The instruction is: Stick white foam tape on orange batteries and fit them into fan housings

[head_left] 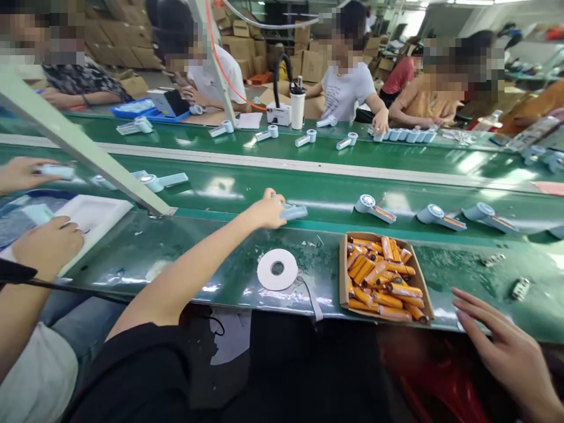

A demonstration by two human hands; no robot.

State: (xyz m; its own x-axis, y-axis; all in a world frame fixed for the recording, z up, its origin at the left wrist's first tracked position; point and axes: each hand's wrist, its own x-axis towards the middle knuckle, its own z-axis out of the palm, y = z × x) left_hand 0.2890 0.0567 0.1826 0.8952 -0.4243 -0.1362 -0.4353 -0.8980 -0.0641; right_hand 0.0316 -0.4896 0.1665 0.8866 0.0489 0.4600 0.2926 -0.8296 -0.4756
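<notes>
My left hand [269, 210] reaches out over the belt, its fingers closed round a light-blue handheld fan [294, 212]. Down at the right, near the table's front edge, my right hand [506, 346] is empty with its fingers stretched out. Between the hands lies a cardboard tray [342, 276] filled with orange battery cells [379, 273]. Left of the tray is a white roll of tape [268, 270], its loose end hanging over the table edge. Farther right on the belt rest fan bodies [374, 208] with orange cells showing in their handles.
Two small metallic pieces [520, 289] lie on the table at the right. A slanted metal post [88, 141] stands at the left. A co-worker's hands [48, 244] handle light-blue parts there. Across the line, several people sit by a second belt [247, 154] carrying fans.
</notes>
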